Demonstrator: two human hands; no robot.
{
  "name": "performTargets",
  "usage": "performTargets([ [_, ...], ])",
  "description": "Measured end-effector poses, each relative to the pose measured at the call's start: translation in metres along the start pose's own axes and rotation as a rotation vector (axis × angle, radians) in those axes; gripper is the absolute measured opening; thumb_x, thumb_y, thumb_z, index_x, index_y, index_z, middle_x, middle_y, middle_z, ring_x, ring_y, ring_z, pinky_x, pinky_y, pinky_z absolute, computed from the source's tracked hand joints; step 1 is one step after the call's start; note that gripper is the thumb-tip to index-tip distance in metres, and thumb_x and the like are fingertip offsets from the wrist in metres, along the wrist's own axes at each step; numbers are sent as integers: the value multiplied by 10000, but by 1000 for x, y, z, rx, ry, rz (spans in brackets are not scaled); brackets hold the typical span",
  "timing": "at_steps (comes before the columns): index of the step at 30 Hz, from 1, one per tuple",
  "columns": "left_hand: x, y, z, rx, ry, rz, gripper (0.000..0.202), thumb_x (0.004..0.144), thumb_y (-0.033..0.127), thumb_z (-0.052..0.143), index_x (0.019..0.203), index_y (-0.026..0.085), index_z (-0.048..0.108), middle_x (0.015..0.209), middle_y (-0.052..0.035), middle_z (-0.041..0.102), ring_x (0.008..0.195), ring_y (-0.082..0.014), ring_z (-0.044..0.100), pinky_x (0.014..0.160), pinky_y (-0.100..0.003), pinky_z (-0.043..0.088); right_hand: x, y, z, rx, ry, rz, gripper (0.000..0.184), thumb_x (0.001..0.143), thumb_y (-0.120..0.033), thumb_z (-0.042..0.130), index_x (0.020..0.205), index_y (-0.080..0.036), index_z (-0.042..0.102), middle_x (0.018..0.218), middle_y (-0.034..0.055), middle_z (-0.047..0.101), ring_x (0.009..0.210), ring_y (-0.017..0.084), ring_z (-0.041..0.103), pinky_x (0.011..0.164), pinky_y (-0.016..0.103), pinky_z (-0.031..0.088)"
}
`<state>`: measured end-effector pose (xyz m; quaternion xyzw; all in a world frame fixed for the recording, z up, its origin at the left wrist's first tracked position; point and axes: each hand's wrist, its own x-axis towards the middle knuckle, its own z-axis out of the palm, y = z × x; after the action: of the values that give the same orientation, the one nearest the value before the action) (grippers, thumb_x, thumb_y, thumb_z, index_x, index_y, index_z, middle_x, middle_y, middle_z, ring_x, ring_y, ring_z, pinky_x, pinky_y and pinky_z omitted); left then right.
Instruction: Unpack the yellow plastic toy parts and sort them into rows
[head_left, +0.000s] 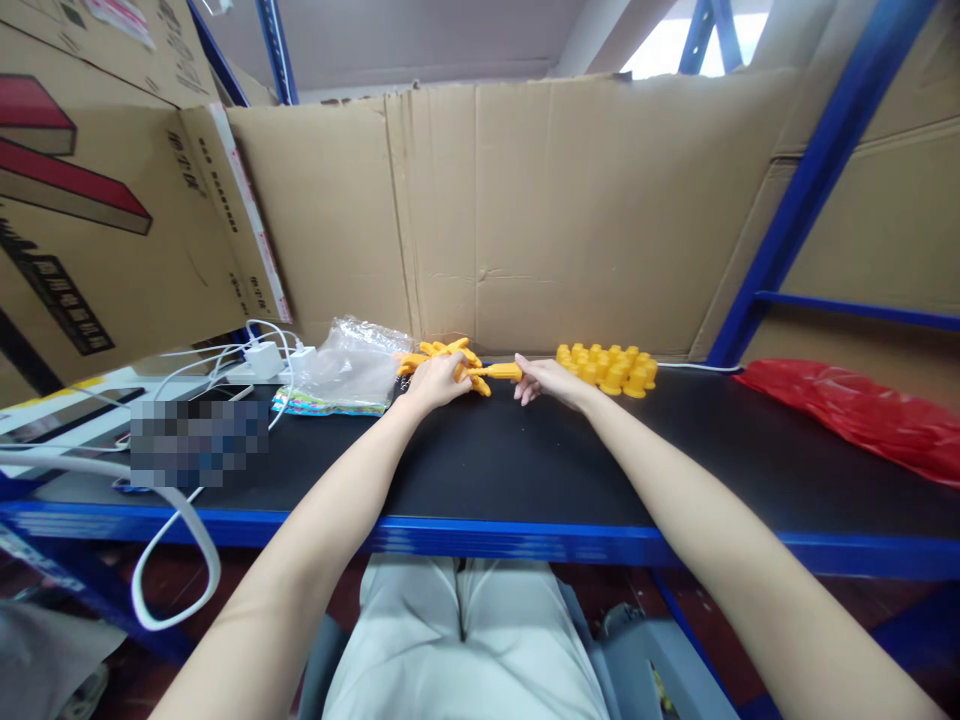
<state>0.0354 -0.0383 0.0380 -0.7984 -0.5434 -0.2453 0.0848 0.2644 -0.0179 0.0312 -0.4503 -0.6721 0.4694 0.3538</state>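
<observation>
My left hand (pixel 437 381) is closed around one end of a long yellow plastic piece (pixel 495 371) at the far side of the black bench top (pixel 525 450). My right hand (pixel 546 380) pinches the other end of the same piece. Just behind my left hand lies a loose heap of long yellow pieces (pixel 442 352). To the right of my right hand stands a tight cluster of short yellow cap-shaped pieces (pixel 611 366).
A clear plastic bag (pixel 352 365) lies left of the heap, with white chargers and cables (pixel 259 360) beyond it. A red plastic bag (pixel 862 415) lies at the right. Cardboard sheets (pixel 570 210) wall the back. A blue shelf post (pixel 802 200) rises at right.
</observation>
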Motion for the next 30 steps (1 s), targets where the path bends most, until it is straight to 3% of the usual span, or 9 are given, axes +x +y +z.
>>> performTargets([
  [2,0,0,0,-3,1,-13,308,805,384,554,1051,204,599,965,-62,692,951,-247,636,779,-326,452,-2,-1,-2,-6,-2,15,494,885,-581,420,908,-120,595,715,107,694,513,117,624,477,196,488],
  [5,0,-1,1,-6,10,-20,312,805,394,552,1047,203,598,964,-63,690,953,-252,635,781,-330,454,-5,-2,-8,-15,-15,-5,374,872,-419,567,1144,-163,545,1035,125,685,670,121,673,558,197,518],
  [8,0,-3,3,-8,20,-17,306,805,396,548,1031,197,602,940,-70,690,925,-259,640,762,-337,458,-5,0,-14,-8,-25,-56,463,807,-243,662,1240,-222,498,1214,106,608,774,121,682,637,213,533],
  [11,1,-5,3,-5,27,-11,295,801,385,548,1019,195,603,930,-69,688,910,-258,643,750,-333,459,-2,3,-14,-6,1,-77,392,815,-225,646,1189,-193,536,1165,112,628,733,114,674,631,222,529],
  [15,0,-4,3,-4,18,-12,317,801,385,547,1052,196,596,945,-66,684,943,-258,636,773,-335,457,0,4,-10,-4,17,-65,284,853,-335,611,1072,-155,588,1013,112,682,665,106,650,583,208,512],
  [21,-1,-3,2,10,3,2,314,803,375,546,1057,197,597,1001,-78,682,973,-260,627,786,-338,458,-1,0,-1,-11,41,-11,337,884,-469,527,883,-140,598,823,96,694,594,102,626,526,189,486],
  [25,0,-4,2,15,20,4,307,801,374,542,1044,194,600,986,-78,687,963,-262,632,775,-336,459,-1,-1,0,-16,27,-1,363,898,-485,490,914,-137,591,832,104,694,597,106,631,516,183,486],
  [30,0,-5,4,7,27,-1,306,797,397,554,1028,203,602,972,-69,692,942,-250,639,756,-320,453,-3,1,-7,-26,-31,1,375,889,-437,533,1129,-149,560,1044,132,672,705,118,665,570,185,508],
])
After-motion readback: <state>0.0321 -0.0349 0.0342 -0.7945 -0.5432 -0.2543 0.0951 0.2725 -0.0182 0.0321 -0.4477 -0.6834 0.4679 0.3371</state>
